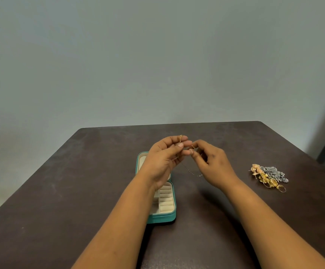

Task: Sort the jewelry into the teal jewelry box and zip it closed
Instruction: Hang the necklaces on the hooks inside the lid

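Count: one teal jewelry box (162, 217), one loose jewelry pile (268, 176), one thin chain (193, 172) in my grips, two hands up.

Box sits open near the middle of the counter (60, 181), closer to the near edge than the far one. Two halves, hinged between: far half shows a plain cream lining, near half shows cream ring rolls plus a small open compartment at its near left. Teal shell, rounded corners. No jewelry visible inside what I can see.

Left hand (164, 158): grip pressed together, thumb against fingertips, pinching a small gold piece (181, 138) that sticks up above the fingers. Right hand (211, 162): grip pinching the other end of the gold bit, fingertips nearly touching the left's. Chain hangs slack below, between both hands, above the counter just right of the box.

Pile lies toward the right edge, well apart from the box: gold and silver pieces tangled, one gold ring shape at its near side. Can't count the pieces.

My left wrist and forearm cover much of the box's middle and left side. Whether the chain and gold piece are one item: can't tell. Zipper not legible.
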